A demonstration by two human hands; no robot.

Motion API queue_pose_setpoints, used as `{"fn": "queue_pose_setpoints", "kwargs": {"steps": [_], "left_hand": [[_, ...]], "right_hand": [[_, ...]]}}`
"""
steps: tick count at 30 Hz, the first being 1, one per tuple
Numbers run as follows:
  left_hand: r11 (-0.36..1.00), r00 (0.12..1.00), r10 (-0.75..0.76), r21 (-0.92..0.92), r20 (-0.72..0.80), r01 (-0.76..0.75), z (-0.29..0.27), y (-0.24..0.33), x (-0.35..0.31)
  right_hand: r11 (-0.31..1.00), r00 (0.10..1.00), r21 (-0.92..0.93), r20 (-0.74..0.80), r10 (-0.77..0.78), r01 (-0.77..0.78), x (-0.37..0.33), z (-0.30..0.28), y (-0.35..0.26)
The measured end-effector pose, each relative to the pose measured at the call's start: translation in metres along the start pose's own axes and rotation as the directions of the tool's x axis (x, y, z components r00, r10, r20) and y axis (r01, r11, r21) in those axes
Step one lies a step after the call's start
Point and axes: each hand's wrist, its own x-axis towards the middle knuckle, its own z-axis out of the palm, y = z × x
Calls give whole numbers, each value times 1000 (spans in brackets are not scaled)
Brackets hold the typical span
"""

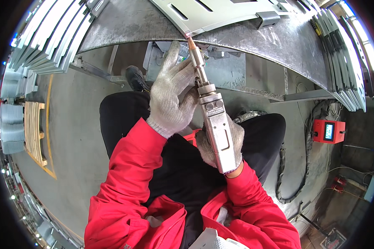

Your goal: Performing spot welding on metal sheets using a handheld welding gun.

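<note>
My right hand point(237, 139), in a pale knit glove, is wrapped round the body of a silver handheld laser welding gun point(215, 120). The gun's coppery nozzle tip point(191, 43) meets the lower corner of a slotted grey sheet-metal panel point(220, 18) at the table's near edge. My left hand point(170, 89), gloved too, reaches its thumb and middle finger to the gun's slim barrel, while its index finger stretches up toward the table edge. Part of the left grip lies hidden behind the barrel. A small bent metal bracket point(268, 19) sits at the panel's edge.
The dark metal table point(124, 25) spans the far side. Stacked curved panels point(50, 37) stand at its left, and more panels point(340, 58) at its right. A red box with a screen point(329, 131) and a dark hose point(281, 178) are on the right. Wooden pallets point(34, 130) lie left.
</note>
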Motion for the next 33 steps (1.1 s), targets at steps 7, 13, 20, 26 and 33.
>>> {"fn": "queue_pose_setpoints", "kwargs": {"steps": [7,13,20,26,33], "left_hand": [[1000,1000,-21,22,-1,21,0,2,-1],[999,999,-42,5,8,41,1,2,-1],[997,997,-71,18,-6,71,0,5,-2],[999,1000,-21,33,-19,21,1,5,0],[1000,999,8,-17,-52,-9,2,3,-4]], "right_hand": [[1000,1000,-6,-3,-20,20,-1,1,1],[999,1000,-31,-6,-26,26,2,-1,-1],[997,1000,-69,19,-21,22,4,-2,-2],[999,1000,-26,-6,-26,25,2,1,1],[999,999,-19,24,28,-27,3,-3,-3]]}}
